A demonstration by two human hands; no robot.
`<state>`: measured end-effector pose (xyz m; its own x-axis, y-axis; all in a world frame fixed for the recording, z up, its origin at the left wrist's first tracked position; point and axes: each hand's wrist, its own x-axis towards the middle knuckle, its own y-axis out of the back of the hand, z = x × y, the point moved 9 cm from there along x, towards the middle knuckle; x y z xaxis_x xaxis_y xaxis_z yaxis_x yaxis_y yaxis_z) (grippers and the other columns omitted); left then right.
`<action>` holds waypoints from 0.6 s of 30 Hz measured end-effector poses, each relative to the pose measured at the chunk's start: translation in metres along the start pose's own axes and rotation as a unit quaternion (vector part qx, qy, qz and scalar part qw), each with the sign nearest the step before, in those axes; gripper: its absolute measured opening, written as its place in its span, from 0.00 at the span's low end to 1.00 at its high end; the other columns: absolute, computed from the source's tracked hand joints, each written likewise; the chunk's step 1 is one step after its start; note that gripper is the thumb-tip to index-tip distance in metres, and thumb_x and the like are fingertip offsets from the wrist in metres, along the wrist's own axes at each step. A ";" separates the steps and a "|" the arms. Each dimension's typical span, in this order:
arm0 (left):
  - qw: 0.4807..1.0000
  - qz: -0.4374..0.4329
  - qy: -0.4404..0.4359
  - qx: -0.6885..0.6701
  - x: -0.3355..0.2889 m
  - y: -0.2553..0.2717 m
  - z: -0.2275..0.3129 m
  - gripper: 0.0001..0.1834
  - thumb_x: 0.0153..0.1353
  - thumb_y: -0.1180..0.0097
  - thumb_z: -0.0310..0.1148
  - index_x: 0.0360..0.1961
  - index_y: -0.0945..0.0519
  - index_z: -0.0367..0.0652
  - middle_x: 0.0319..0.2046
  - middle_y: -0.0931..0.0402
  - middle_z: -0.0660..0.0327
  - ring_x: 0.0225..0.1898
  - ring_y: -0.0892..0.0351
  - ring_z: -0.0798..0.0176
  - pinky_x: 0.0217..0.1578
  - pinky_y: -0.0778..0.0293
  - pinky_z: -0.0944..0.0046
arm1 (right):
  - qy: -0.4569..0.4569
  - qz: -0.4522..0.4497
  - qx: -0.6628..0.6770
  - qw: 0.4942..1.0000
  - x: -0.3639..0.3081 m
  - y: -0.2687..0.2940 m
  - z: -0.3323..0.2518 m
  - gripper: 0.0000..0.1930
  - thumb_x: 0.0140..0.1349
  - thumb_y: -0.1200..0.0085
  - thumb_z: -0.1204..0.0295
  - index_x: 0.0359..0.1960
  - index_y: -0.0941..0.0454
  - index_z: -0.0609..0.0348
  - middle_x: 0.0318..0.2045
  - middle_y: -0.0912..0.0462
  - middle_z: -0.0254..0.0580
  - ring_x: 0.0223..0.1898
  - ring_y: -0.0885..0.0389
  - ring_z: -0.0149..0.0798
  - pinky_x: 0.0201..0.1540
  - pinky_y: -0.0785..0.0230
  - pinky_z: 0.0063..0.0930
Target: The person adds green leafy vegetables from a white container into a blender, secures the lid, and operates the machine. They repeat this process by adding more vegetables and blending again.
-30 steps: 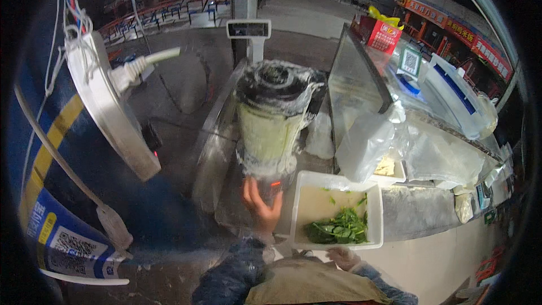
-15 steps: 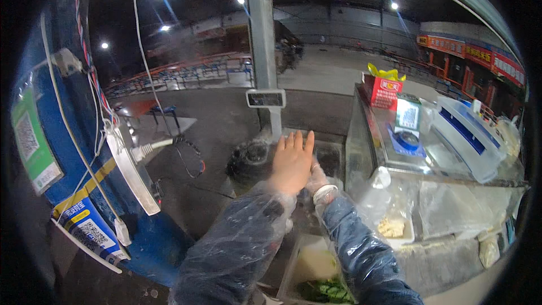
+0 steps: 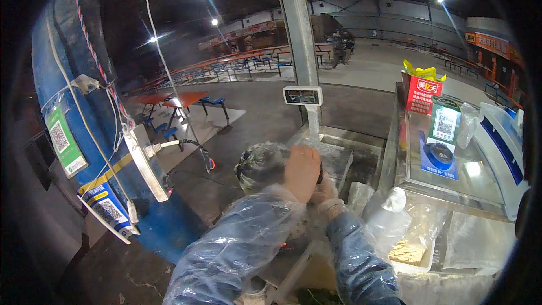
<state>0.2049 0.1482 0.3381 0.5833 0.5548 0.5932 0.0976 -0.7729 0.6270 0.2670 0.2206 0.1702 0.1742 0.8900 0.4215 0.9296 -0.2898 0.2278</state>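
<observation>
My left hand (image 3: 303,170) shows its back, with the fingers bent down and away, so whatever they may hold is hidden. Close against it on the right is my right hand (image 3: 326,189), its fingers mostly behind the left; a small dark patch shows between them. Clear plastic sleeves cover both forearms. Just left of the hands sits a rounded dark thing wrapped in clear plastic (image 3: 261,165). Beyond them is a scale's flat metal platform (image 3: 337,161), with its display (image 3: 302,96) on a post.
A white tub with pale yellow food (image 3: 407,253) and a white bottle (image 3: 389,214) stand right of my right arm. Below the hands is a tray with greens (image 3: 319,295). A glass-topped case (image 3: 474,192) carries a red box (image 3: 422,95). Left, a power strip (image 3: 148,164) hangs on a blue pillar.
My left hand's fingers were stretched out and are now bent down. Both hands are lower in the picture. The view has turned left, so the surroundings sit farther right.
</observation>
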 end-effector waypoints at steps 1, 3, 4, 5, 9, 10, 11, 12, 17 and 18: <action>1.000 0.013 0.001 0.005 0.000 0.004 -0.001 0.14 0.45 0.46 0.31 0.35 0.29 0.38 0.32 0.28 0.55 0.38 0.28 0.56 0.44 0.36 0.60 | -0.013 -0.010 0.038 0.999 0.006 -0.006 0.009 0.23 0.54 0.43 0.56 0.45 0.32 0.56 0.35 0.20 0.46 0.39 0.22 0.48 0.41 0.32 0.38; 0.999 0.014 -0.016 0.026 0.000 0.006 0.002 0.14 0.45 0.46 0.31 0.34 0.29 0.38 0.31 0.28 0.55 0.38 0.29 0.56 0.44 0.36 0.61 | -0.073 -0.024 0.178 0.981 0.017 -0.022 0.029 0.23 0.54 0.43 0.57 0.47 0.33 0.55 0.35 0.20 0.48 0.40 0.22 0.50 0.41 0.32 0.39; 0.999 0.012 -0.029 0.034 -0.001 0.005 0.003 0.14 0.45 0.46 0.30 0.34 0.29 0.38 0.31 0.28 0.55 0.38 0.29 0.56 0.44 0.36 0.61 | -0.095 -0.024 0.211 0.972 0.021 -0.030 0.036 0.23 0.54 0.43 0.57 0.47 0.33 0.55 0.35 0.20 0.49 0.40 0.22 0.51 0.41 0.32 0.39; 0.999 0.025 -0.023 0.029 -0.002 0.007 0.002 0.14 0.45 0.47 0.30 0.34 0.29 0.38 0.31 0.28 0.55 0.38 0.29 0.56 0.44 0.36 0.61 | -0.063 -0.018 0.152 0.986 0.019 -0.022 0.036 0.23 0.54 0.43 0.58 0.47 0.33 0.54 0.35 0.20 0.49 0.40 0.22 0.51 0.41 0.32 0.39; 0.999 0.047 -0.014 0.008 -0.003 0.007 0.000 0.13 0.46 0.48 0.30 0.35 0.29 0.38 0.31 0.28 0.55 0.38 0.29 0.56 0.44 0.37 0.60 | 0.053 0.004 -0.032 0.998 0.008 -0.007 0.012 0.23 0.54 0.43 0.58 0.48 0.33 0.54 0.36 0.20 0.50 0.41 0.22 0.53 0.41 0.32 0.39; 0.999 0.045 -0.015 0.004 -0.003 0.005 0.001 0.13 0.46 0.48 0.30 0.35 0.30 0.38 0.32 0.28 0.55 0.38 0.29 0.56 0.44 0.37 0.60 | 0.034 -0.004 -0.017 0.999 0.006 -0.005 0.010 0.23 0.54 0.43 0.59 0.48 0.34 0.54 0.36 0.20 0.51 0.41 0.22 0.53 0.41 0.32 0.40; 0.998 0.052 -0.016 0.010 -0.003 0.005 0.001 0.13 0.46 0.48 0.30 0.35 0.30 0.38 0.32 0.28 0.55 0.38 0.29 0.56 0.44 0.37 0.60 | 0.030 -0.006 -0.015 0.999 0.004 -0.004 0.005 0.23 0.54 0.43 0.59 0.48 0.34 0.54 0.36 0.20 0.51 0.41 0.22 0.53 0.41 0.32 0.40; 0.998 0.058 -0.017 0.016 -0.004 0.005 0.001 0.14 0.45 0.47 0.30 0.35 0.30 0.38 0.32 0.28 0.55 0.38 0.29 0.56 0.44 0.37 0.60 | 0.017 -0.010 0.006 1.000 0.004 -0.003 0.002 0.23 0.54 0.43 0.59 0.48 0.34 0.54 0.36 0.20 0.51 0.41 0.22 0.53 0.42 0.32 0.40; 0.996 0.072 -0.054 -0.023 -0.011 0.009 0.007 0.12 0.46 0.48 0.29 0.34 0.29 0.39 0.30 0.29 0.56 0.37 0.30 0.56 0.43 0.36 0.60 | -0.011 0.007 -0.107 0.994 0.002 0.003 -0.003 0.25 0.53 0.43 0.60 0.50 0.34 0.52 0.36 0.21 0.50 0.41 0.22 0.53 0.43 0.32 0.40; 0.992 0.085 -0.078 -0.054 -0.014 0.013 0.009 0.12 0.46 0.48 0.29 0.34 0.29 0.40 0.30 0.30 0.57 0.37 0.30 0.56 0.43 0.36 0.60 | -0.006 0.002 -0.053 0.999 0.002 0.002 -0.002 0.25 0.52 0.42 0.60 0.51 0.35 0.51 0.37 0.21 0.50 0.41 0.23 0.53 0.43 0.32 0.40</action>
<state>0.2055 0.1271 0.3332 0.7027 0.3589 0.6144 -0.0950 -0.8084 0.5809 0.2686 0.2211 0.1731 0.1821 0.8930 0.4116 0.8896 -0.3280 0.3179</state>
